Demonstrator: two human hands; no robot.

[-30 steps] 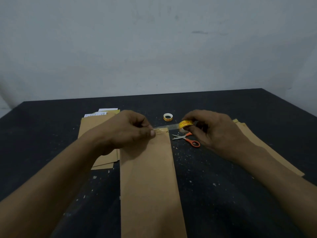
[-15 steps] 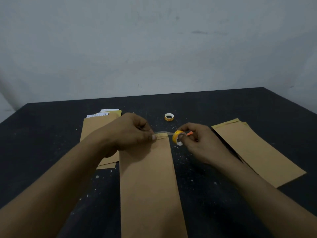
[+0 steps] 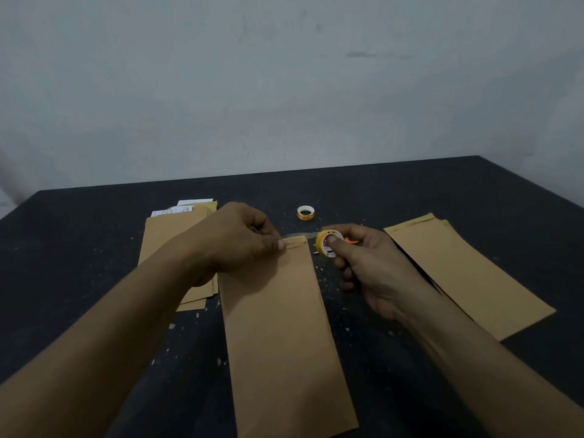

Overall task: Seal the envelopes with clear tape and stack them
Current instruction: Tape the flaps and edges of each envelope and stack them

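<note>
Across the dark speckled tabletop [image 3: 94, 248] I've got both bare forearms reaching in from the near edge. Left hand [image 3: 240, 241] is curled knuckles-up, thumb & forefinger pinched down on the far top-left corner of the long brown paper envelope [image 3: 278, 327] lying flat at centre, approx. lengthwise away from me. Right hand [image 3: 363, 267] sits just right of that top edge, fingers closed round a small yellow-rimmed roll of clear tape [image 3: 327, 243], thumb over its core; a thin clear strip runs from roll to flap. Orange scissor handles [image 3: 350, 240] peek out behind the roll. Left: stack of brown envelopes [image 3: 170, 235] w/ white slips. Right: angled brown envelope pile [image 3: 467, 273], apart. Spare tape roll [image 3: 305, 212] further back, w/ bare table round it.
</note>
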